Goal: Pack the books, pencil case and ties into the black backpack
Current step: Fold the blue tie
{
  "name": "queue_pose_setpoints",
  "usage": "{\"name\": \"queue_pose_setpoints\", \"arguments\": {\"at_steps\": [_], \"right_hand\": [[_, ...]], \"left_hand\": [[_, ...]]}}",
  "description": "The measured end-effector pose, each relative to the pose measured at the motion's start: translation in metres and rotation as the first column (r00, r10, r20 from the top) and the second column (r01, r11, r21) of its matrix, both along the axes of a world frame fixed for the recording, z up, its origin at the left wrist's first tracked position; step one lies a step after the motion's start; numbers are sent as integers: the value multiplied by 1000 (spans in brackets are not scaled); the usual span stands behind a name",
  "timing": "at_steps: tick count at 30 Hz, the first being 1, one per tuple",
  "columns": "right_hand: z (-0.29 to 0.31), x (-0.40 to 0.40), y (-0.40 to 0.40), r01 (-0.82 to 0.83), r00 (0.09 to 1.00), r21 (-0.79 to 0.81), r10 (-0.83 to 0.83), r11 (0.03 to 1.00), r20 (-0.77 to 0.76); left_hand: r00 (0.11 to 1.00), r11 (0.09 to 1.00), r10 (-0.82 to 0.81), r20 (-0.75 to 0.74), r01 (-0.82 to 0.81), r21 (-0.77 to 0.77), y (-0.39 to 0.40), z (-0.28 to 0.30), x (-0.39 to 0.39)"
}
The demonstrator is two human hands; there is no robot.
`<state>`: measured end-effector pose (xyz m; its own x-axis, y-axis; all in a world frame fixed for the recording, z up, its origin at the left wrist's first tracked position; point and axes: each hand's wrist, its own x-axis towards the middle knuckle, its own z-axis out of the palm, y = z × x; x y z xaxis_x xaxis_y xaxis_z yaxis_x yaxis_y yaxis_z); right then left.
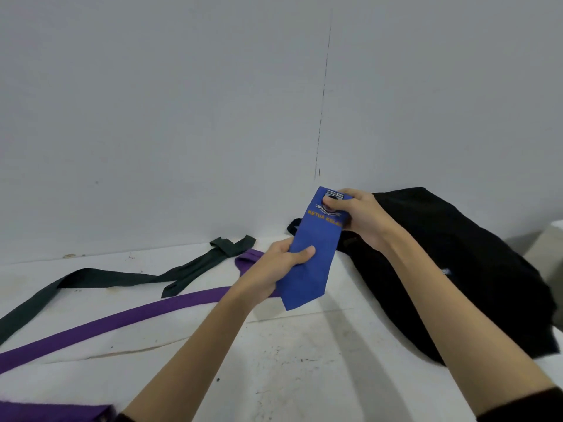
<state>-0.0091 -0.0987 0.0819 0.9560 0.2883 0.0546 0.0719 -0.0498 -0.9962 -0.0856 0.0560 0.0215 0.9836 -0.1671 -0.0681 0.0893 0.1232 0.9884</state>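
Observation:
I hold a folded blue tie [313, 257] with orange lettering and a crest up above the white surface. My left hand [281, 263] grips its lower half and my right hand [358, 216] pinches its top edge. The black backpack [457, 269] lies on its side just right of the tie, behind my right forearm. A purple tie [128, 318] stretches across the surface from lower left up behind my left hand. A dark green tie [122, 277] lies beyond it, near the wall. No books or pencil case are in view.
A grey wall [182, 117] rises right behind the white surface [289, 360]. A pale box corner [548, 248] shows at the far right edge behind the backpack. More purple cloth [54, 412] lies at the bottom left corner.

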Motion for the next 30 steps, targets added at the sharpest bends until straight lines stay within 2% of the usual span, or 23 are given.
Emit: {"name": "queue_pose_setpoints", "arguments": {"at_steps": [4,7,9,11,14,15,16,19,22,24,30], "right_hand": [[1,18,-41,79,997,-87,-77,993,25],[1,35,-76,216,971,-261,-178,941,161],[-2,44,-103,325,927,-465,-180,824,330],[-8,46,-127,381,899,-660,-95,647,427],[-25,45,-151,364,892,-844,113,395,437],[-31,46,-155,369,883,-866,165,337,440],[-36,48,-158,373,876,-871,188,319,444],[-39,57,-169,334,894,-841,139,425,426],[-28,68,-182,294,912,-735,51,611,408],[-20,71,-190,276,906,-642,29,716,422],[-11,74,-201,193,901,-555,78,809,427]], "left_hand": [[998,996,-70,-7,69,-57,-33,7,14],[998,992,-46,-49,40,-124,-59,7,30],[997,988,-26,-78,14,-153,-72,3,41],[995,982,-11,-103,-9,-190,-84,-1,51],[981,955,11,-195,-68,-288,-104,-11,59],[975,952,17,-223,-84,-294,-110,-14,60],[970,955,26,-242,-96,-280,-115,-18,62],[966,965,104,-238,-155,-210,-128,-22,69],[954,937,195,-229,-250,-244,-135,-24,75],[963,945,178,-203,-225,-238,-140,-22,76],[988,984,42,-151,-67,-163,-150,-13,88]]}}
